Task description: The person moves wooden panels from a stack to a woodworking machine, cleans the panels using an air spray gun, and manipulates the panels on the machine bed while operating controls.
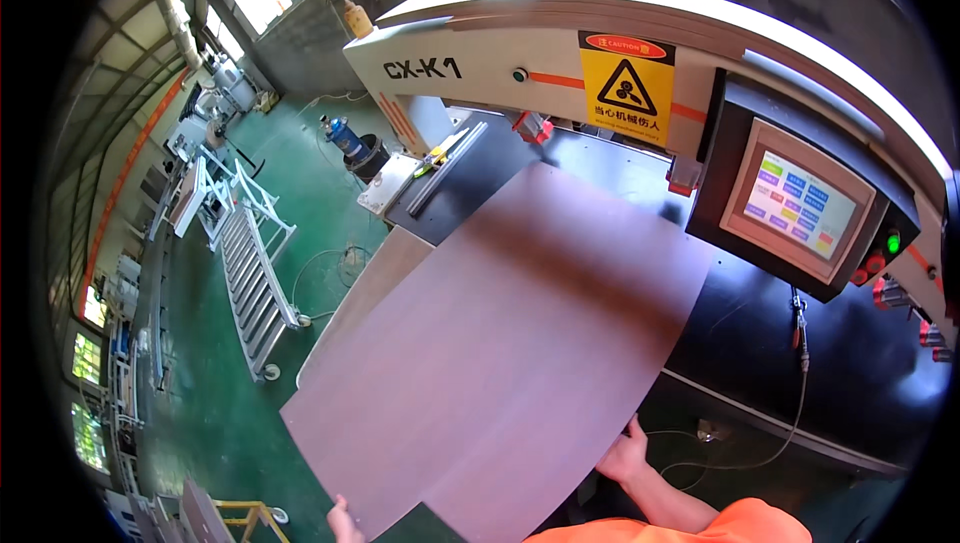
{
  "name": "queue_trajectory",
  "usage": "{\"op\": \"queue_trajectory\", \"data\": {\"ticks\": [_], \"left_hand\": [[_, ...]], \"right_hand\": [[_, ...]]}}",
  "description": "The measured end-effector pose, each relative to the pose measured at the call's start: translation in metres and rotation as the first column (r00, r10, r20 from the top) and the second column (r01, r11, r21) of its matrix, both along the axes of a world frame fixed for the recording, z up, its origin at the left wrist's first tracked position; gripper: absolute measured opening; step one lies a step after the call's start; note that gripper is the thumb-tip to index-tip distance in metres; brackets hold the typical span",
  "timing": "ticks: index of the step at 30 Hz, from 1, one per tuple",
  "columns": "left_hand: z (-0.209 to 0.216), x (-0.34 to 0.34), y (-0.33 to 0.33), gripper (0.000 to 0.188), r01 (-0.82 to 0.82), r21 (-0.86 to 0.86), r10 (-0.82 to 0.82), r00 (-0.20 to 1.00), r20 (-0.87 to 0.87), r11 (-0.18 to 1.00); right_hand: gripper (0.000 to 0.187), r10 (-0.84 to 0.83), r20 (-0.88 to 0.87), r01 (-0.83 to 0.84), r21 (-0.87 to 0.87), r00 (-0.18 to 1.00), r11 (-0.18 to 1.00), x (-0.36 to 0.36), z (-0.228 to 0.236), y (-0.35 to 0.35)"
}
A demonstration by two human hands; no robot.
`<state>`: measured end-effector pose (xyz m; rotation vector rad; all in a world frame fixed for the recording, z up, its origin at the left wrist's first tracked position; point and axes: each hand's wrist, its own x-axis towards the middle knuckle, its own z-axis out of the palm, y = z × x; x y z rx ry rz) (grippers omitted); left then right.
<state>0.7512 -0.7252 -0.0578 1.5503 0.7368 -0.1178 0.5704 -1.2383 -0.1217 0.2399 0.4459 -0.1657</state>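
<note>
A large pinkish-brown board reaches from near me up to the black machine bed, its far end lying on the bed by the overhead beam. A rectangular notch is cut into its near edge. At the near left corner my left hand grips the edge, mostly cut off by the picture's lower rim. My right hand holds the right edge, thumb on top and the other fingers mostly hidden underneath. Beneath the board's left side shows a paler flat panel.
A machine beam spans the bed, carrying red-tipped parts and a touchscreen. An air gun hangs by its hose at right. On the green floor stand a roller conveyor and a blue motor-like unit.
</note>
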Motion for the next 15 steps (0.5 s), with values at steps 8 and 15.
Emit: {"op": "queue_trajectory", "data": {"ticks": [8, 15], "left_hand": [[-0.114, -0.039, -0.088, 0.046, 0.256, -0.168, -0.295, 0.915, -0.276, 0.952], [-0.138, -0.052, -0.123, 0.045, 0.178, -0.247, -0.265, 0.884, -0.386, 0.952]], "right_hand": [[0.046, -0.128, -0.538, -0.095, -0.368, 0.833, 0.925, 0.019, -0.089, -0.038], [0.045, -0.235, -0.620, -0.128, -0.483, 0.749, 0.866, 0.034, -0.108, -0.053]]}}
